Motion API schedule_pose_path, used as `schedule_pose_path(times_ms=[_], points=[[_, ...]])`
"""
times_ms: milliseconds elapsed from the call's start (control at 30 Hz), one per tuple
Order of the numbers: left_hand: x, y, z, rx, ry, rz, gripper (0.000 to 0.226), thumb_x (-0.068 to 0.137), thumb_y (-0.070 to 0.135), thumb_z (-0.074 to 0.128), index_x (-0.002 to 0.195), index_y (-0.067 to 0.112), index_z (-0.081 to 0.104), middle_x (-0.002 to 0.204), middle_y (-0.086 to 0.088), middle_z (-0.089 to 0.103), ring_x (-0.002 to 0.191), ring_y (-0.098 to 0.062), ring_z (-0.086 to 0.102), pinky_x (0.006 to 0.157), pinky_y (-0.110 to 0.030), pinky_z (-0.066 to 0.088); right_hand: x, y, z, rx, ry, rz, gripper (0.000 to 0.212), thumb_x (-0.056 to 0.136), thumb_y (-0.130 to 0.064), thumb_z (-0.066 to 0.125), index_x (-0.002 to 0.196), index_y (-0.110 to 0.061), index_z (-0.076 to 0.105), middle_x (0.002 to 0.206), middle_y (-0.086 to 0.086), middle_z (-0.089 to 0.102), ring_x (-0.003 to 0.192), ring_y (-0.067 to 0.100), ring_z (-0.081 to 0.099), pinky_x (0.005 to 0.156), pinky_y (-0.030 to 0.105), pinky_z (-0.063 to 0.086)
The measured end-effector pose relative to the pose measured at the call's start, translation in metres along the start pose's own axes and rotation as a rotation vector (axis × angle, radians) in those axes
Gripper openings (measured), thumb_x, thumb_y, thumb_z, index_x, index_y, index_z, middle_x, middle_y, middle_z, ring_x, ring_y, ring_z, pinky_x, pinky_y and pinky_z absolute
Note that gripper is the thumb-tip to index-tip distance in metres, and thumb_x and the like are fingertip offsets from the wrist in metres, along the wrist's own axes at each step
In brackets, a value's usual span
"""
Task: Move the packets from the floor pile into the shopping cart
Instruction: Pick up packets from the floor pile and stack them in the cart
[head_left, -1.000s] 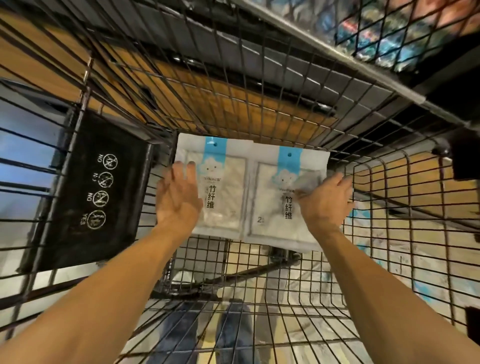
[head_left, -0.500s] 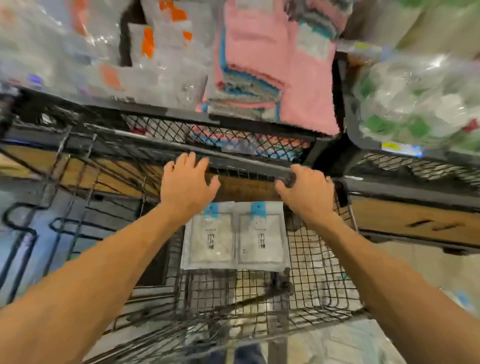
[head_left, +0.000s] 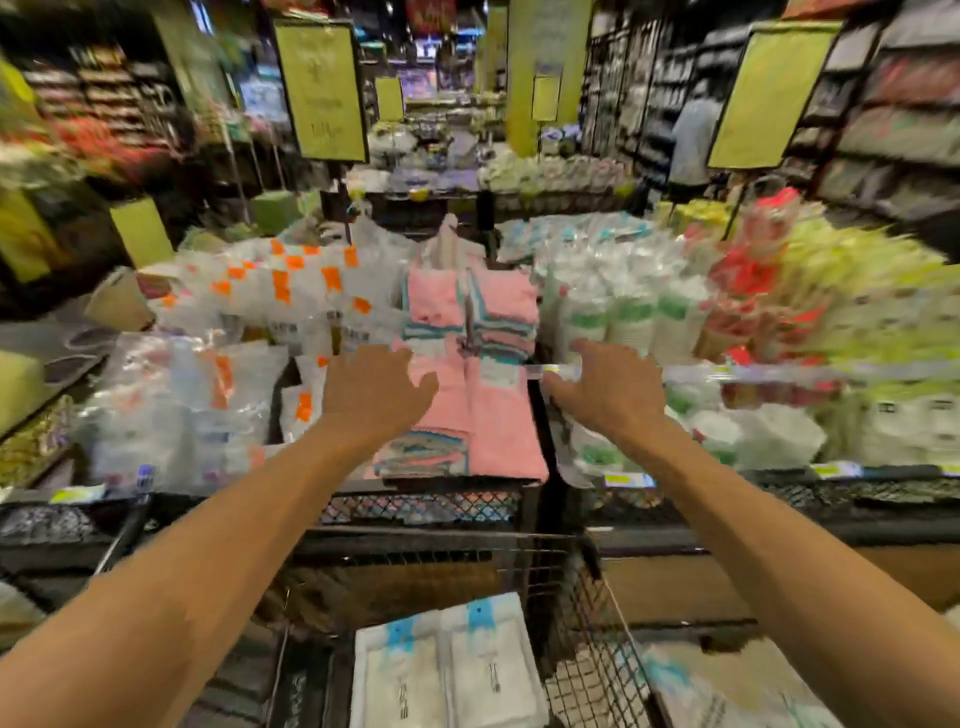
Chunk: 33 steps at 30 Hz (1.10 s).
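Note:
Two white packets with blue tabs (head_left: 447, 670) lie side by side on the bottom of the black wire shopping cart (head_left: 592, 639), low in the head view. Both my arms stretch forward above the cart. My left hand (head_left: 376, 392) hangs in the air with relaxed fingers and holds nothing. My right hand (head_left: 608, 387) is likewise raised, fingers loosely spread, empty. More white packets (head_left: 727, 691) lie on the floor to the right of the cart, seen past its wire wall.
A black mesh display bin (head_left: 415, 506) stands right behind the cart, filled with pink folded towels (head_left: 483, 410), clear bagged goods (head_left: 182, 405) at left, and cup stacks (head_left: 618, 317) at right. Yellow signs and shelf aisles fill the background; a person (head_left: 693, 135) stands far right.
My hands let go of the two packets in the cart, rested on the cart's far rim, and now hover in the air. The view has tilted up from the cart to the store.

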<state>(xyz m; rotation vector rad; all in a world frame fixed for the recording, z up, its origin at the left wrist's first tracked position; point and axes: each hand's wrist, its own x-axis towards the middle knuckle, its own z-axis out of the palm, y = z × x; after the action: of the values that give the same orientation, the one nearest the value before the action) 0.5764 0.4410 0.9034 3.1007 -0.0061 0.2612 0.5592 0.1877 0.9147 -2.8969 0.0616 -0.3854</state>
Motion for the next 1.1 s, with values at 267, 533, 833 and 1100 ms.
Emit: schedule_pose_path(times_ms=[267, 533, 833, 1100], points=[[0.006, 0.055, -0.074, 0.002, 0.07, 0.092, 0.064, 0.1, 0.066, 0.032, 0.148, 0.026, 0.047, 0.148, -0.009, 0.052, 0.132, -0.034, 0.051, 0.105, -0.044, 0.04, -0.014, 0.049, -0.094, -0.059, 0.154, 0.097, 0.068, 0.092, -0.067, 0.056, 0.142, -0.022, 0.057, 0.125, 0.009, 0.071, 0.116, 0.034, 0.065, 0.092, 0.043, 0.053], [-0.017, 0.135, -0.08, -0.13, 0.095, 0.372, 0.057, 0.1, 0.058, 0.039, 0.142, 0.023, 0.054, 0.141, -0.013, 0.057, 0.127, -0.035, 0.053, 0.101, -0.044, 0.043, -0.111, 0.119, -0.137, -0.095, 0.224, 0.455, 0.061, 0.091, -0.069, 0.054, 0.131, -0.023, 0.06, 0.117, 0.007, 0.072, 0.108, 0.034, 0.067, 0.089, 0.049, 0.056], [-0.114, 0.245, -0.027, -0.225, -0.046, 0.822, 0.062, 0.098, 0.06, 0.037, 0.145, 0.021, 0.052, 0.141, -0.016, 0.057, 0.125, -0.038, 0.055, 0.102, -0.048, 0.046, -0.319, 0.167, -0.155, -0.239, 0.186, 0.929, 0.057, 0.095, -0.059, 0.055, 0.135, -0.018, 0.058, 0.121, 0.01, 0.069, 0.116, 0.035, 0.061, 0.09, 0.046, 0.056], [-0.223, 0.325, -0.018, -0.28, -0.124, 1.104, 0.06, 0.096, 0.063, 0.038, 0.135, 0.021, 0.057, 0.122, -0.011, 0.065, 0.106, -0.035, 0.063, 0.087, -0.047, 0.054, -0.476, 0.196, -0.162, -0.218, 0.239, 1.24, 0.068, 0.094, -0.059, 0.059, 0.148, -0.02, 0.05, 0.138, 0.008, 0.064, 0.127, 0.032, 0.058, 0.101, 0.048, 0.052]])
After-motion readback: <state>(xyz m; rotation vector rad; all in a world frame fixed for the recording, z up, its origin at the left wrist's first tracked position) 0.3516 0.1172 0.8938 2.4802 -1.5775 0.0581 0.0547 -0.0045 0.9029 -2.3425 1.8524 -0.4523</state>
